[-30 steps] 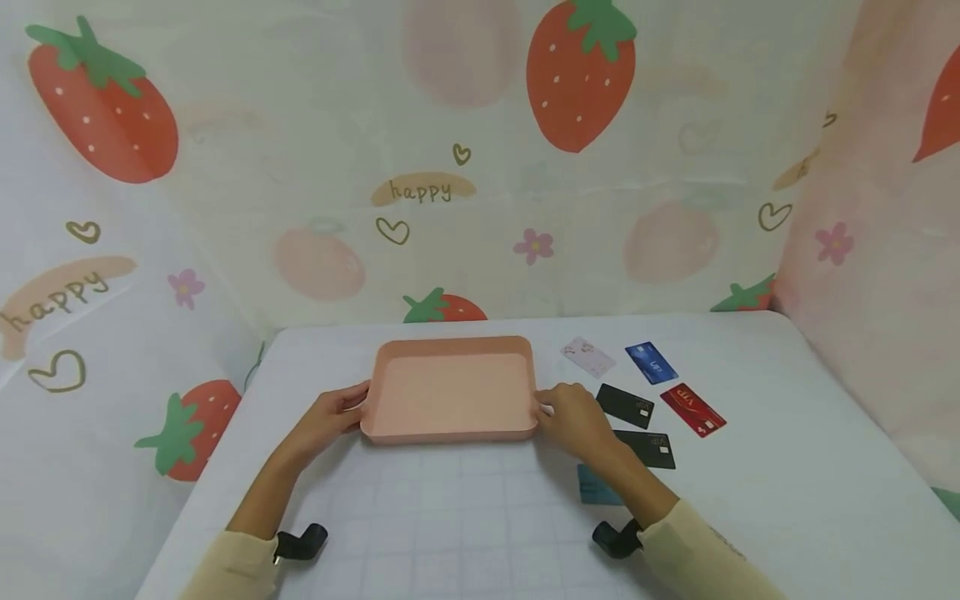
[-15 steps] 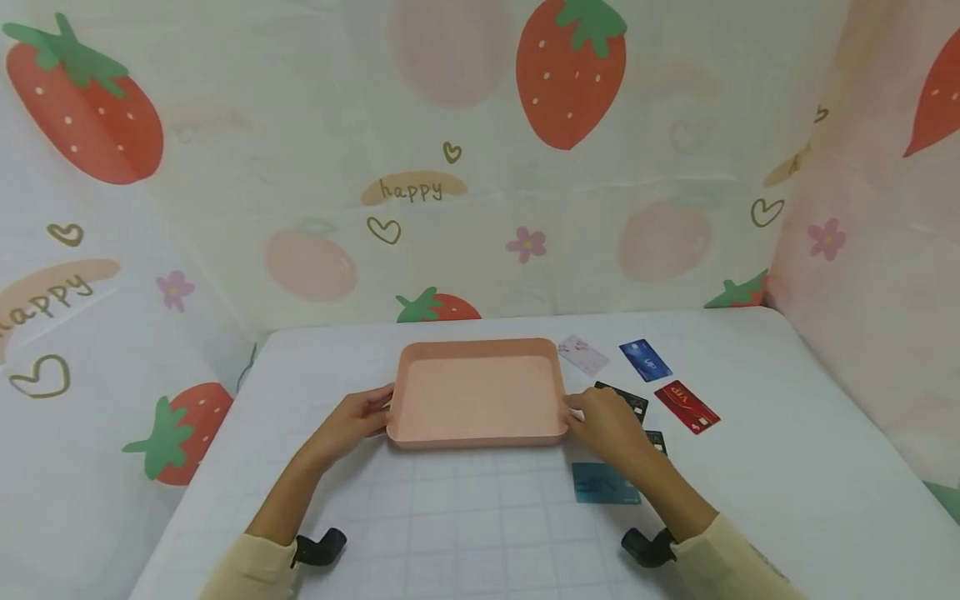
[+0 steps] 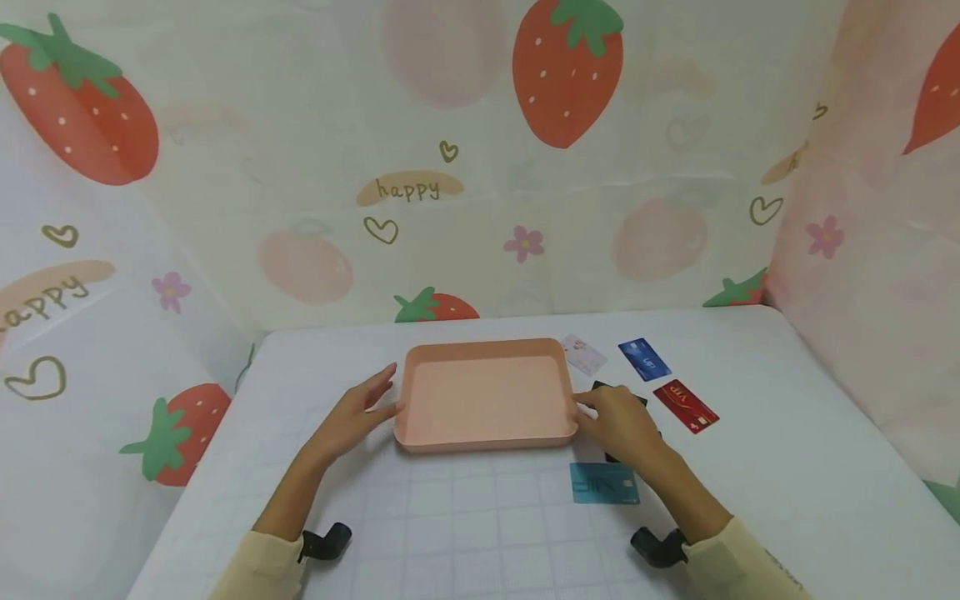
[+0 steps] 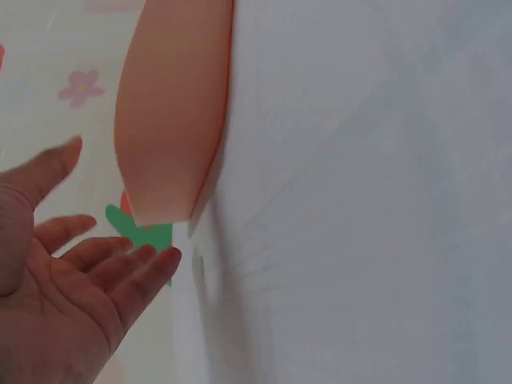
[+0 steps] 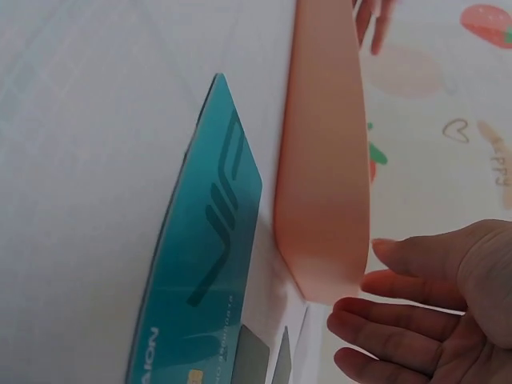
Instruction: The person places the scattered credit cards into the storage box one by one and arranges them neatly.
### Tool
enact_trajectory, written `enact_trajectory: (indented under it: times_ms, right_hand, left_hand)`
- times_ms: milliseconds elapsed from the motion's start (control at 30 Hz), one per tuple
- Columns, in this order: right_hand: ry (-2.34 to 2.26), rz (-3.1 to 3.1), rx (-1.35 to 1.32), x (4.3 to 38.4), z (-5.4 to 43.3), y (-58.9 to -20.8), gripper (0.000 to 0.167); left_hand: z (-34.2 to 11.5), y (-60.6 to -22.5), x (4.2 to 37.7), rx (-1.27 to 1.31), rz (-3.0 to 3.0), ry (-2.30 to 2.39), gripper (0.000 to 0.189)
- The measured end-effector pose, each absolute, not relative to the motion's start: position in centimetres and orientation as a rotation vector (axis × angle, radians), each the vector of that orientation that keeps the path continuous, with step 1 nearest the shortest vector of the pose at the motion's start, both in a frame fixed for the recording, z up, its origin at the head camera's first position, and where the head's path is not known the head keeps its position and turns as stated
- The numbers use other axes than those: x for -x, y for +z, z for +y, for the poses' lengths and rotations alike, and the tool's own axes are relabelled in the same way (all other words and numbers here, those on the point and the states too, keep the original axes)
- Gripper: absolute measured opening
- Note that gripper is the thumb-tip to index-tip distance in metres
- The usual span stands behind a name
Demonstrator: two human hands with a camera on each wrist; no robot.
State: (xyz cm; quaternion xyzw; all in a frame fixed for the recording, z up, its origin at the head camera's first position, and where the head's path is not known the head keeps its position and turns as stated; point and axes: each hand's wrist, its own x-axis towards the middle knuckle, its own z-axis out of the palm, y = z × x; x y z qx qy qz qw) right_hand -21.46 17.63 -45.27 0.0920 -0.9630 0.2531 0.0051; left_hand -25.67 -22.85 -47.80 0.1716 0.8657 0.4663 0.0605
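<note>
A shallow pink rectangular tray (image 3: 487, 400) lies on the white table between both hands. My left hand (image 3: 358, 418) is beside its left wall, fingers and thumb spread; in the left wrist view the left hand (image 4: 76, 288) shows a gap to the tray (image 4: 176, 112). At the right wall, my right hand (image 3: 618, 421) has its thumb and index fingertips right at the tray's edge. The right wrist view shows this right hand (image 5: 448, 300) with loosely bent fingers beside the tray corner. A teal card (image 3: 603, 483) lies just below the right hand, which partly hides dark cards.
Behind the right hand lie a pale patterned card (image 3: 584, 355), a blue card (image 3: 644, 359) and a red VIP card (image 3: 686, 406). A strawberry-print backdrop (image 3: 450, 250) encloses the table's back and sides. Both wrists carry small black cameras.
The tray has slid to the right between both hands and come to overlap the pale card's edge in view. My left fingers have since spread off its left wall.
</note>
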Motion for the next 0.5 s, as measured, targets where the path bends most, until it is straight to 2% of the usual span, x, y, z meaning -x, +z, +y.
enact_trajectory:
  times_ms: [200, 500]
  right_hand:
    - [0.801, -3.007, -0.315, 21.7, 18.0, -45.0, 0.030]
    - [0.837, -3.012, -0.356, 22.3, 17.8, -44.8, 0.027]
  left_hand:
    - [-23.1, -47.8, 27.2, -0.602, 2.608, 1.419, 0.077]
    - [-23.5, -49.4, 29.3, -0.582, 2.512, 1.540, 0.072]
